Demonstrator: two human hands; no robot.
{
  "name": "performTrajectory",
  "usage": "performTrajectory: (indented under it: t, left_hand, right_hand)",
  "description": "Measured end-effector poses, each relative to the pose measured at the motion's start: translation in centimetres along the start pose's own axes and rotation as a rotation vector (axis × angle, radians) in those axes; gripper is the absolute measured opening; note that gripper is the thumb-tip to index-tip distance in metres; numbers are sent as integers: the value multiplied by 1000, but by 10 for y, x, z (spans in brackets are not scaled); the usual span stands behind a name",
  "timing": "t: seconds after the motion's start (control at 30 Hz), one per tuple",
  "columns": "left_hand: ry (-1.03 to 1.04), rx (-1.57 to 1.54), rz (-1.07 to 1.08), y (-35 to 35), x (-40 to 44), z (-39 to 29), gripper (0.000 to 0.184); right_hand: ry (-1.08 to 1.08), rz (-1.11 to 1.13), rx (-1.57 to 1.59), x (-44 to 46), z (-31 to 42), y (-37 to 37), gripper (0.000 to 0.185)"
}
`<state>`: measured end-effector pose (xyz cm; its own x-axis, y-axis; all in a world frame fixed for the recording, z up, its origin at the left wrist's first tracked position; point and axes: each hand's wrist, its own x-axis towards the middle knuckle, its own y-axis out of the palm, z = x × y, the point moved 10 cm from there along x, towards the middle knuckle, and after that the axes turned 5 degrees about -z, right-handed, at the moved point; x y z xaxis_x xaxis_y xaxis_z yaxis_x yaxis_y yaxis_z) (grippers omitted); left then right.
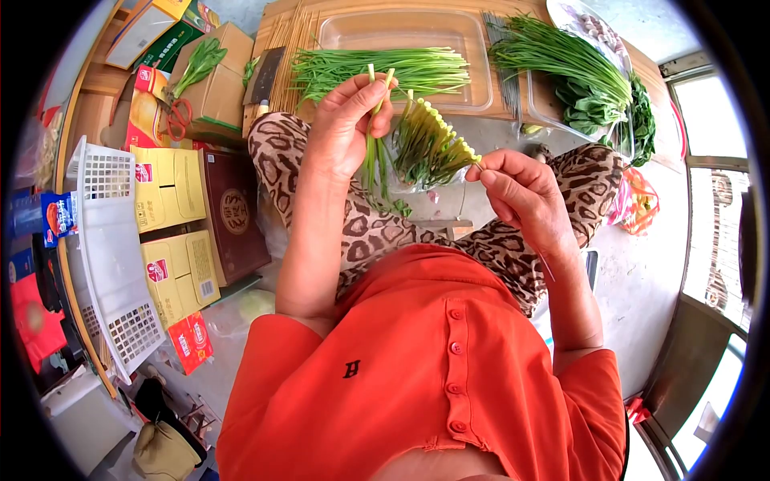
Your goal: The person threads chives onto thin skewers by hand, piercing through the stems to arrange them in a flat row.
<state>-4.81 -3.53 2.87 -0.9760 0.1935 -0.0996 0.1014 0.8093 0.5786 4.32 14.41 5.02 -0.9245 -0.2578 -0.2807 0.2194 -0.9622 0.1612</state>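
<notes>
My left hand [350, 122] is closed around a few leafy green stems [375, 164], their pale cut ends poking up above the fingers. Beside it hangs a row of leafy green stems [429, 144], lined up side by side with their cut ends along a slanting line. My right hand [525, 196] pinches the lower right end of that row. A thin skewer-like tip [549, 269] shows below this hand; whether it runs through the row is hidden. Beyond both hands, a bundle of garlic chives [385, 68] lies across a clear plastic tray [487, 48].
Thin wooden sticks [290, 40] and a cleaver [263, 76] lie at the table's left. On the right are metal skewers [504, 68], more chives [561, 60] and dark leafy greens [589, 111]. Left stand cartons [170, 188], red scissors [178, 119] and a white basket [112, 240].
</notes>
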Motion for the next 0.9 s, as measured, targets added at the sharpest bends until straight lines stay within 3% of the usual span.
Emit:
performTrajectory:
  t: [0.9]
  left_hand:
    - [-100, 118, 143, 2, 2, 4, 19]
  right_hand:
    - [62, 35, 97, 0, -9, -3, 16]
